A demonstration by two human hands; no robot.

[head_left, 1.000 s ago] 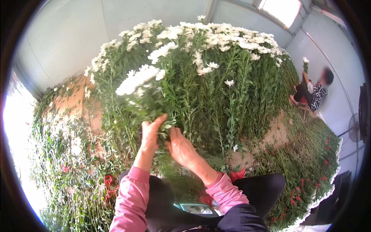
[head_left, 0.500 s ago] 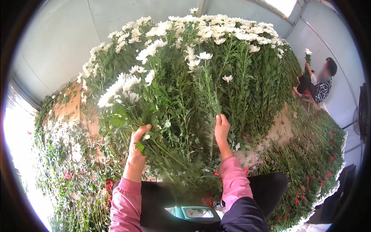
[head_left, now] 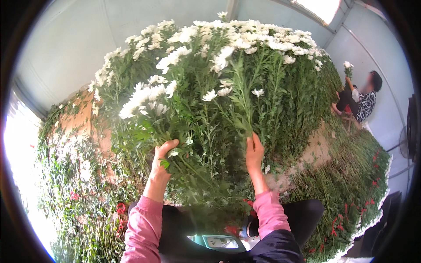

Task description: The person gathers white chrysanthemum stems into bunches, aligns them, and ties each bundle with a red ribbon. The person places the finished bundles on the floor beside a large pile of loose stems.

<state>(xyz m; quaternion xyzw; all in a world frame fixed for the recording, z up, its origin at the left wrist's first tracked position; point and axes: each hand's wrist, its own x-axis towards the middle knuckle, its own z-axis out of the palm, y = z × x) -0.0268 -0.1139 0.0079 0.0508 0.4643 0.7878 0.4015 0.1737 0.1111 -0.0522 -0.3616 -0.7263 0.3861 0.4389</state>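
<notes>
- Apparently gathering cut stems: at centre left of the frame, the left hand [head_left: 162,158] is closed around a bunch of white flowers [head_left: 147,98].
- At centre, the right hand [head_left: 254,153], well apart from the left, grips a leafy stem [head_left: 244,105].
- Adding it would call for bringing both hands together.
- Behind, a flower bank [head_left: 285,83] fills upper centre; a co-worker [head_left: 366,106] sits upper right.

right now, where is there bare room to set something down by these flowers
The clearest patch is the ground on the right, between the standing flowers and the pile of stems. Left of the flowers, some brown board shows, edged by scattered leaves. Between the left hand and right hand, leafy stems crowd the space.
</notes>
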